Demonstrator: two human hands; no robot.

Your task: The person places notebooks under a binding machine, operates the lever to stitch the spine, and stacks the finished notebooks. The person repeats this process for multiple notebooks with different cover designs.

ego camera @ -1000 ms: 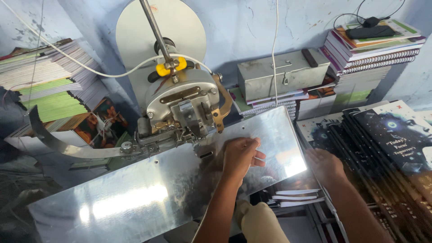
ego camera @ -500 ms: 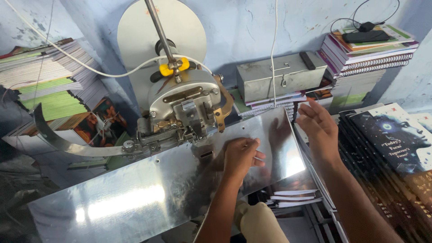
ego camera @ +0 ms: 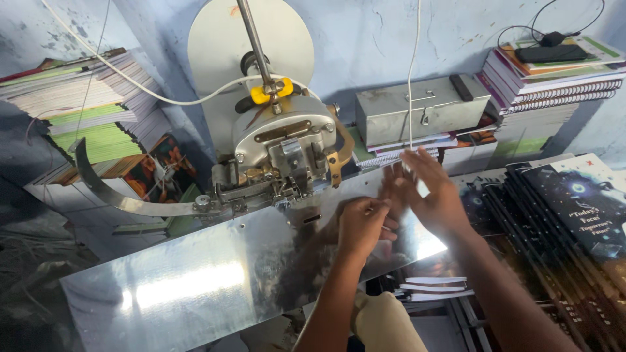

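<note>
The left hand (ego camera: 362, 225) lies on the shiny metal plate (ego camera: 195, 287), fingers curled in a loose grip; whether anything is pinched under the fingertips cannot be told, since the fingers hide that spot. The right hand (ego camera: 433, 195) is just beside it, touching or nearly touching the left fingers, palm down and fingers spread flat, so its grip is released and it holds nothing. Its fingertips are blurred.

Both hands sit over the right half of the plate, which slopes across the worktop from lower left to upper right and mirrors the hands. Just left of the left hand stands the stitching machine (ego camera: 283, 153), its grey head mounted at the plate's upper edge, with a yellow clamp (ego camera: 270, 92) on a slanted rod (ego camera: 254, 39) and a large pale disc (ego camera: 251, 52) behind.

Below the right hand, under the plate's edge, a few thin white booklets (ego camera: 433, 288) lie stacked. To the right lies a fanned row of dark-covered notebooks (ego camera: 561, 215). Behind the hands, against the blue wall, a grey metal box (ego camera: 420, 114) rests on books, with a pile of spiral notebooks (ego camera: 554, 81) to its right. Stacks of green and white paper (ego camera: 78, 111) stand far left.
</note>
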